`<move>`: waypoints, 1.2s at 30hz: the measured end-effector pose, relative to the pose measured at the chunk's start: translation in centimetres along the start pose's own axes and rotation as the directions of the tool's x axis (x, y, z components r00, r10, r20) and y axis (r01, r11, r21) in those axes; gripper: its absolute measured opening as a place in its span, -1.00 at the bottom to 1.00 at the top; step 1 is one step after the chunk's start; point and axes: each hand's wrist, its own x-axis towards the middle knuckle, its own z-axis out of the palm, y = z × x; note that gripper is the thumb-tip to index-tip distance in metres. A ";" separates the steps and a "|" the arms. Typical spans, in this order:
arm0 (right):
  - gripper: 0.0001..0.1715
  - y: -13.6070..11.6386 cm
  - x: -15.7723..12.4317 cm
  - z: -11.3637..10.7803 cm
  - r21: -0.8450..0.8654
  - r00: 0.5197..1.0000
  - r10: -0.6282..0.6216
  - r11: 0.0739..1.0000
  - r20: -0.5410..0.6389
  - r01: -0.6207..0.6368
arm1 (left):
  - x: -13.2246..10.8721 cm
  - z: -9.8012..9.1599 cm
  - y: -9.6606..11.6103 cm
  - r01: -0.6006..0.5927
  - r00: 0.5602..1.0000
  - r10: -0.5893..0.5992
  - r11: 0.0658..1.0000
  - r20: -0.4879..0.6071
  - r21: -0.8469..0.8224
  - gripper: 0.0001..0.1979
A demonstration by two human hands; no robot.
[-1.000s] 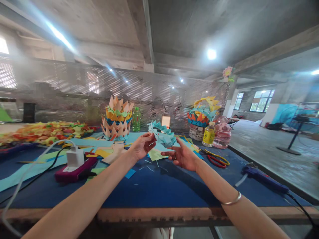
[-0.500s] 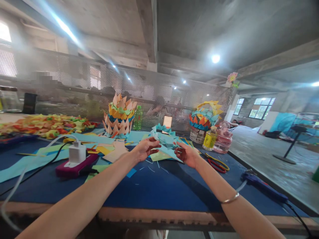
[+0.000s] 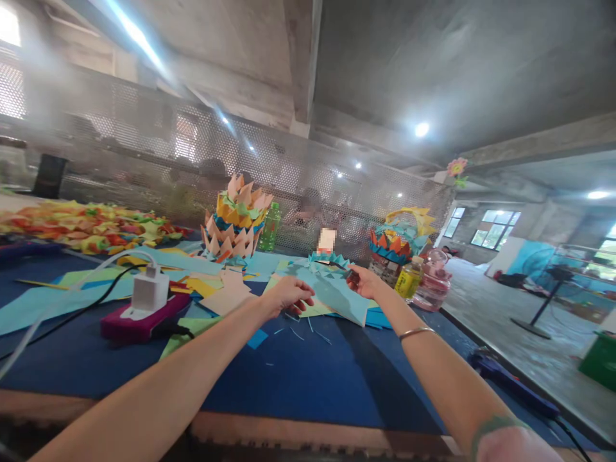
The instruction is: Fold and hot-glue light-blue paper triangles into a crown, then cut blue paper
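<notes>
My left hand (image 3: 289, 296) hovers low over the blue table (image 3: 308, 378), fingers curled, their tips on the left edge of a light-blue paper sheet (image 3: 334, 296). My right hand (image 3: 364, 281) is pinched shut at the sheet's upper right corner. A thin dark thing runs left from its fingers and I cannot make it out. Just behind the sheet, a spiky light-blue paper crown (image 3: 327, 262) rests on the table, touched by neither hand.
Stacked paper crowns (image 3: 235, 221) and a green bottle (image 3: 270, 226) stand at the back. A paper basket (image 3: 399, 237), a yellow bottle (image 3: 409, 277) and a pink jar (image 3: 433, 282) are right. A white charger on a magenta power strip (image 3: 144, 308) lies left. A glue gun (image 3: 510, 385) lies near the right edge.
The blue crown went from between my hands down onto the table behind the sheet. My right hand moved up and away; my left hand lowered. My view swung left and up.
</notes>
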 end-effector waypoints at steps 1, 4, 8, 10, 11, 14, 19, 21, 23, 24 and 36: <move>-0.71 0.3 0.3 -0.2 -0.033 1.000 0.009 0.999 -0.018 -0.009 | -0.2 0.3 0.0 0.001 1.000 -0.001 0.999 0.017 0.035 -0.89; -0.64 1.2 1.1 -0.7 -0.146 0.998 0.015 0.989 -0.066 -0.025 | -0.6 0.9 0.1 0.003 0.999 -0.007 0.993 0.038 0.120 -0.94; -0.62 2.1 1.7 -1.5 -0.327 0.996 -0.035 0.945 -0.086 0.005 | -0.8 1.2 0.3 -0.003 0.999 -0.005 0.983 0.045 0.183 -0.96; -0.66 2.2 1.8 -2.1 -0.436 0.992 -0.087 0.899 -0.095 0.037 | -0.8 1.2 0.4 -0.018 0.999 0.008 0.979 0.050 0.202 -0.95; -0.70 2.2 1.6 -2.5 -0.493 0.989 -0.120 0.868 -0.092 0.059 | -0.9 1.3 0.4 -0.026 0.999 0.015 0.978 0.052 0.209 -0.95; -0.90 2.1 0.5 -3.5 -0.654 0.980 -0.201 0.742 -0.009 0.146 | -0.9 1.3 0.4 -0.047 0.997 0.033 0.973 0.063 0.226 -0.95; -0.85 2.8 -2.3 -4.1 -0.803 0.950 -0.204 0.509 0.236 0.309 | -0.9 1.3 0.2 -0.052 0.997 0.034 0.960 0.070 0.274 -0.94; -0.87 3.3 -3.0 -4.1 -0.841 0.934 -0.234 0.415 0.270 0.347 | -0.9 1.3 0.2 -0.048 0.997 0.027 0.952 0.075 0.303 -0.92; -0.91 3.7 -3.3 -4.0 -0.876 0.920 -0.278 0.319 0.277 0.361 | -0.9 1.4 0.3 -0.040 0.996 0.012 0.941 0.085 0.336 -0.90; -0.93 3.8 -3.3 -4.0 -0.892 0.913 -0.301 0.273 0.276 0.360 | -1.0 1.4 0.4 -0.036 0.996 0.004 0.935 0.090 0.353 -0.90; -0.92 3.8 -0.1 -4.2 -0.969 0.895 -0.400 0.058 0.198 0.240 | -1.0 1.3 0.4 -0.038 0.993 -0.021 0.874 0.116 0.484 -0.86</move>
